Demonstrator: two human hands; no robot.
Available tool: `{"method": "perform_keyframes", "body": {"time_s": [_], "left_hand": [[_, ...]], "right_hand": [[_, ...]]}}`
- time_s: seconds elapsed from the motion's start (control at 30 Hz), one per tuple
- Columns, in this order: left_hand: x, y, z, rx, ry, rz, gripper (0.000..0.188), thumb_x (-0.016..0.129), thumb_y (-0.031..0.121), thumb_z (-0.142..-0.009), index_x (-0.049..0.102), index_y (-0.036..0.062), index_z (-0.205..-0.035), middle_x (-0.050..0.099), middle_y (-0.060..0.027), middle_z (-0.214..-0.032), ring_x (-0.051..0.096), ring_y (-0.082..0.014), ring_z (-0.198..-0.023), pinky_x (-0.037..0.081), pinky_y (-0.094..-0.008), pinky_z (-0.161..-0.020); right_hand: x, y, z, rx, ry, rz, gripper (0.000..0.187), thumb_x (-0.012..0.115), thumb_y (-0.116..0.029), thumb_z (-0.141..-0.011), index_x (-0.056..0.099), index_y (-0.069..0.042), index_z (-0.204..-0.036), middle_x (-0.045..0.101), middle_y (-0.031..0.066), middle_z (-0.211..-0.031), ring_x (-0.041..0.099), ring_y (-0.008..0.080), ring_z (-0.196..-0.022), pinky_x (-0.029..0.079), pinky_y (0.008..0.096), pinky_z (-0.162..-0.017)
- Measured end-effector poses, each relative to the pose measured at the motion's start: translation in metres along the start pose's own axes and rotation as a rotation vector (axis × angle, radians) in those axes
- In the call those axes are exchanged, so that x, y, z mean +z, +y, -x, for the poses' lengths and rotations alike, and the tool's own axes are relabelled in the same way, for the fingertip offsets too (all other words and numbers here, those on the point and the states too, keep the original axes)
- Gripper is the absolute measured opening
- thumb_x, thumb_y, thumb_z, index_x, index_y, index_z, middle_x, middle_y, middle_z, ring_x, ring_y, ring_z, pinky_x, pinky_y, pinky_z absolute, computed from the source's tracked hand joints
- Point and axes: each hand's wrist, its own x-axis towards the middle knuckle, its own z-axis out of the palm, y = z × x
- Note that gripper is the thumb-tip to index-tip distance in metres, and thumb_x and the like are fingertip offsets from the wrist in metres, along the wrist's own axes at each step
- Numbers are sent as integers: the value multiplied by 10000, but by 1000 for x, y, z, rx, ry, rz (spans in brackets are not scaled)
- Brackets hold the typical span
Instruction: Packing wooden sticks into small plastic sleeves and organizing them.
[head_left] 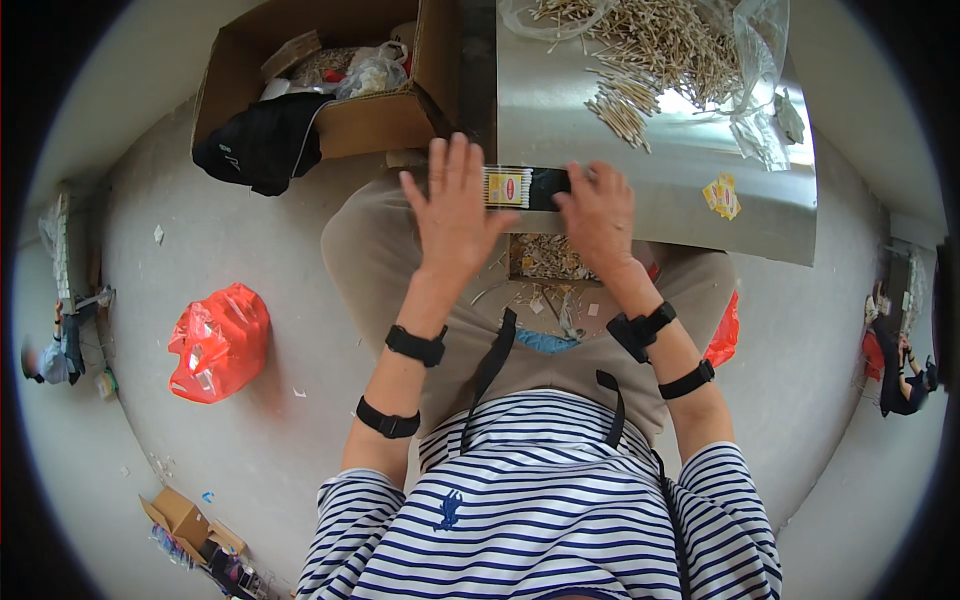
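My left hand [452, 205] is open, fingers spread, palm down beside the left end of a row of cotton swabs [493, 188]. The swabs lie side by side on a flat black holder [545, 188] at the near edge of a metal table [690, 205]. On top of them rests a small yellow card [508, 188] with a red patch. At the holder's right end my right hand [600, 215] is closed, thumb and curled fingers against it. Its fingertips are slightly blurred.
A heap of loose cotton swabs [670, 55] and clear plastic bags [762, 80] cover the table's far part. Several yellow cards [721, 196] lie right. An open cardboard box [370, 125] stands far left, a red bag [220, 342] on the floor. Below the hands is a swab-filled tray [548, 258].
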Motion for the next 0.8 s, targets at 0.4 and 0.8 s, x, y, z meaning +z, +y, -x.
{"method": "perform_keyframes", "body": {"time_s": [0.4,0.8], "left_hand": [[26,23,8,137,-253,-213,1487,978,476,-417,253,24,-1634,176,-124,-1733,141,-287,-1617,84,-711,-1234],[26,27,6,137,-265,-275,1498,995,466,-415,246,31,-1638,188,-122,-1729,144,-292,-1615,89,-733,-1219]], "right_hand": [[9,-9,0,-327,-163,39,1181,762,-652,-749,309,29,-1602,222,171,-1711,167,336,-1601,138,601,-1272],[-8,-5,-11,-415,-239,110,1174,825,-608,-686,361,-25,-1593,300,152,-1681,241,343,-1575,141,595,-1275]]}}
